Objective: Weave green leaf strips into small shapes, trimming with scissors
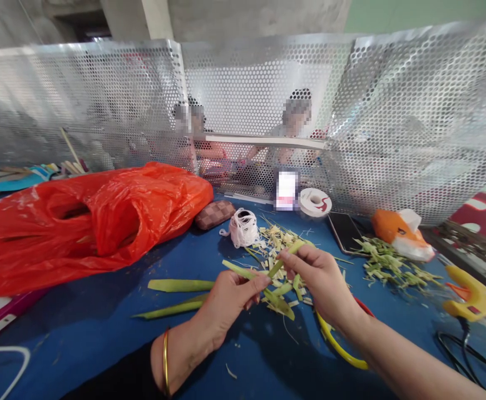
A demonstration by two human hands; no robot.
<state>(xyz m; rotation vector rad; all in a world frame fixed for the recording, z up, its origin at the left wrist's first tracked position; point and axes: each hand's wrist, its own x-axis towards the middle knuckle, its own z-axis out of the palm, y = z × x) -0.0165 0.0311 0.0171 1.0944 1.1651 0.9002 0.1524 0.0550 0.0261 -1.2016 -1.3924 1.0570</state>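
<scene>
Green flat leaf strips, frame centre: left fingers, right fingers clamped on.
Likely light, pliable; pinch near crossing.

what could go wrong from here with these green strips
The narrow green strips pinched in the left hand and right hand might crack or slip if bent sharply. Pale scraps lie close by, so a dropped piece could get mixed in. The black cord of the yellow tool lies near the right forearm and could snag it.

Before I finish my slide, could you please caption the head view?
Left hand and right hand hold green strips above a blue table.
</scene>
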